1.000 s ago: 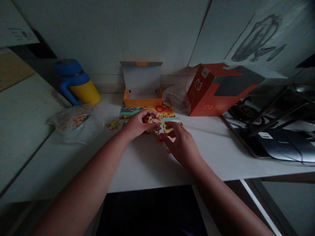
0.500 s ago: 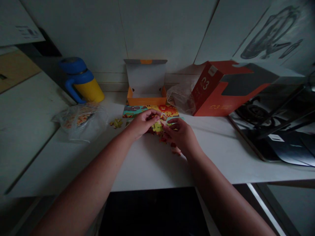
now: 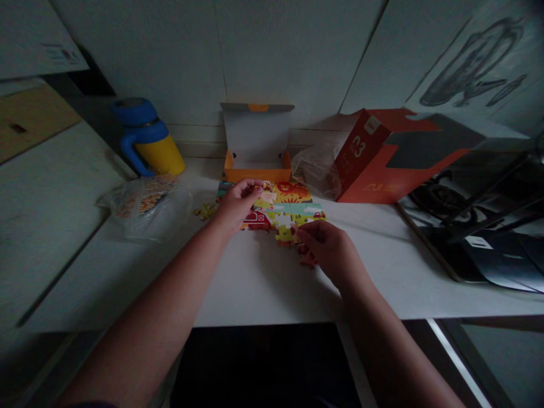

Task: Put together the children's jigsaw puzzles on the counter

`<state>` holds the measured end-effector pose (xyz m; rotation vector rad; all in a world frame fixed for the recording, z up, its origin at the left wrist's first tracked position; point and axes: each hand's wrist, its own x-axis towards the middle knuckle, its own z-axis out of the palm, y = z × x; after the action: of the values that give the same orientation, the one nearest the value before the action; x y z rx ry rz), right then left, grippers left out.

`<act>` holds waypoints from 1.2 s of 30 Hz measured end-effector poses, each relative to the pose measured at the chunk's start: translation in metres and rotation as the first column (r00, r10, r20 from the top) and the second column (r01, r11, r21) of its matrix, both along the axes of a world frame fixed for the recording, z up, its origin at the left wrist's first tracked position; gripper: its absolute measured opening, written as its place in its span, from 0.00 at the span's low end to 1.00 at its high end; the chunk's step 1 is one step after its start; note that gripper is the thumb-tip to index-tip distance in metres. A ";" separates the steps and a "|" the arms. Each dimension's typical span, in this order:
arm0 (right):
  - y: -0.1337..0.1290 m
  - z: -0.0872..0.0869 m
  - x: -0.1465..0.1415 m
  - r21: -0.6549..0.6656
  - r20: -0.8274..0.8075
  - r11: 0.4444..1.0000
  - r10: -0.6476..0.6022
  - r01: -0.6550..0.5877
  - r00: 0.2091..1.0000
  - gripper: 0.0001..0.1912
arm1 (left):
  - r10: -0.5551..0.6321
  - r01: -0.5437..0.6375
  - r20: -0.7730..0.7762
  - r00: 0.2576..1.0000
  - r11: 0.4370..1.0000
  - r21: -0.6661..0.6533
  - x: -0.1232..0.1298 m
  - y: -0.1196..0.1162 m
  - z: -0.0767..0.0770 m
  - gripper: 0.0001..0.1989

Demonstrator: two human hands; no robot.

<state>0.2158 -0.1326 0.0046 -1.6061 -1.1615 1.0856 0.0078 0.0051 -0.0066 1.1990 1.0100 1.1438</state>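
puzzle (image 3: 312, 212): on tabletop (image 3: 238, 283), long axis crosswise, beyond and leftward of the right hand (image 3: 329, 246), the nearer to its front right corner. right hand: fingertips pinched on one piece (image 3: 294, 229). left hand (image 3: 237, 207): half curled, holding loose pieces (image 3: 268, 197) above.

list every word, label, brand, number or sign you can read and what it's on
"3": narrow side of the large red-orange cardboard box, after an unclear rounded character; lettering below is blurred.
"3": fainter, on its wide side, other lettering there unreadable.
Too blurred or small: the box's white rectangular sticker, the white rectangular label on the black glossy stove, the dark print on the white panel at upper left.
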 end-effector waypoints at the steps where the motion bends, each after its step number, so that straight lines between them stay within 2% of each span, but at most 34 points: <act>1: -0.004 -0.001 0.002 -0.003 0.021 1.000 -0.006 0.006 1.000 0.19 | 0.001 -0.001 -0.007 1.000 1.000 -0.004 0.001 -0.001 0.002 0.13; 9: -0.036 -0.001 0.014 -0.033 0.297 0.995 0.101 -0.096 0.950 0.14 | 0.005 -0.006 -0.032 0.999 1.000 -0.026 0.003 -0.007 0.008 0.11; 15: -0.038 -0.002 0.000 -0.063 0.364 0.992 0.127 -0.112 0.923 0.11 | 0.007 -0.007 -0.058 0.998 1.000 -0.007 0.003 -0.005 0.004 0.11; 20: -0.038 0.002 -0.006 -0.033 0.483 0.997 0.077 -0.070 0.872 0.10 | 0.004 -0.005 -0.033 0.999 1.000 -0.023 0.002 -0.004 0.004 0.12; 24: -0.046 0.005 -0.009 0.097 0.632 0.993 -0.005 -0.073 0.775 0.08 | 0.014 -0.014 -0.026 1.000 1.000 -0.028 0.003 -0.005 0.007 0.11; 27: -0.054 0.001 -0.011 0.206 0.728 0.961 -0.026 -0.183 0.685 0.09 | 0.010 -0.011 -0.012 1.000 0.999 -0.031 0.004 -0.006 0.008 0.10; 30: -0.056 -0.006 -0.012 0.276 0.774 0.898 0.003 -0.342 0.633 0.08 | 0.010 -0.011 -0.011 1.000 0.999 -0.041 0.004 -0.006 0.007 0.10; 32: -0.051 -0.010 -0.010 0.283 0.783 0.863 0.045 -0.419 0.621 0.11 | 0.014 -0.015 -0.018 1.000 0.999 -0.035 0.004 -0.005 0.005 0.10; 36: -0.033 -0.010 -0.003 0.239 0.775 0.830 0.149 -0.504 0.614 0.22 | 0.014 -0.014 -0.055 0.998 1.000 -0.003 0.004 -0.002 0.001 0.11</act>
<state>0.2130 -0.1652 -0.0056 -1.4965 -2.1573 0.2697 0.0114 0.0029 -0.0054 1.2284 1.0624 1.1253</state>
